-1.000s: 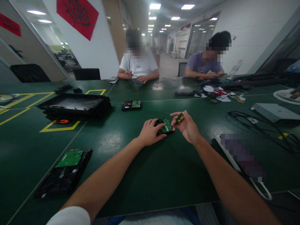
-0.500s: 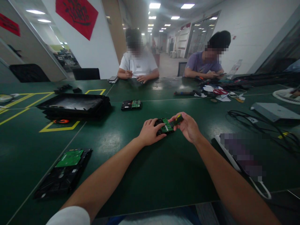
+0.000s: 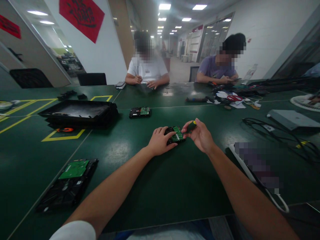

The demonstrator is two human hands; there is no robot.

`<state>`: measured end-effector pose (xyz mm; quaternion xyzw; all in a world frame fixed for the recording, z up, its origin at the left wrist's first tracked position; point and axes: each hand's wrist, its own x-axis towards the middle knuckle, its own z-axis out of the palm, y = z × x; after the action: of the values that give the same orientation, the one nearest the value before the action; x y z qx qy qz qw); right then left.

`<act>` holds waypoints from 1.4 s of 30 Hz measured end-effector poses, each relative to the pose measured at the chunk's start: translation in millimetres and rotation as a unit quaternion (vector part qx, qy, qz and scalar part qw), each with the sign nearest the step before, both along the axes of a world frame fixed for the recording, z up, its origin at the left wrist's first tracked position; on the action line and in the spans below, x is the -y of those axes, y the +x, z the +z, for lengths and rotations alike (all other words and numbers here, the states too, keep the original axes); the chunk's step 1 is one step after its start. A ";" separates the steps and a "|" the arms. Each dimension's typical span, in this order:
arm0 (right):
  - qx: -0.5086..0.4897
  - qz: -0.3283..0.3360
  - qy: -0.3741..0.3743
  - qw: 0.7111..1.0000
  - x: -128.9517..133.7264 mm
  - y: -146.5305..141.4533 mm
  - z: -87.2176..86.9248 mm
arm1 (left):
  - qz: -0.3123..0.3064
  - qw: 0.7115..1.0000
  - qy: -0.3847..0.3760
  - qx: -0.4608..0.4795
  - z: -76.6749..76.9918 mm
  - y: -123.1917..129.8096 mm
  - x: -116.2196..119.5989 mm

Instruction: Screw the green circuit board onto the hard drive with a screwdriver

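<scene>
My left hand (image 3: 161, 141) rests over a hard drive (image 3: 179, 134), its thumb along the near edge and its fingers across the top, holding the drive against the table. The drive lies with its green circuit board up; its left part is hidden under my hand. In my right hand (image 3: 200, 135) is a screwdriver (image 3: 192, 125) with a dark green and yellow handle, gripped between thumb and fingers. The tool slants down toward the right end of the circuit board; I cannot make out whether its tip touches.
Another hard drive (image 3: 140, 112) lies farther back, and a larger one (image 3: 68, 183) near left. Black trays (image 3: 80, 108) are stacked at left. A phone (image 3: 257, 166), cables (image 3: 275, 133) and a grey box (image 3: 295, 119) lie right. Two people sit across the table (image 3: 160, 200).
The screwdriver handle has turned slightly in my right hand, and the fingers have shifted around it. My left hand and the hard drive stay where they were.
</scene>
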<state>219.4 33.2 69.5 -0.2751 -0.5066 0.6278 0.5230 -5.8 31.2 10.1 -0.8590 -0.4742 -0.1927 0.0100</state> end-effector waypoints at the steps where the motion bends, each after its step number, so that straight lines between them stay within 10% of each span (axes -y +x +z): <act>1: -0.001 -0.004 0.002 1.000 0.0 -0.1 -0.7 | -0.001 1.000 -0.001 0.001 0.0 0.0 -0.1; 42: -0.017 0.017 0.022 0.999 -1.8 2.7 -0.6 | 0.001 1.000 -0.002 -0.002 -0.6 0.3 -0.3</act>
<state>222.2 35.0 68.8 -0.2439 -0.5160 0.6301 0.5265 -5.5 31.5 9.5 -0.8589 -0.4755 -0.1902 0.0097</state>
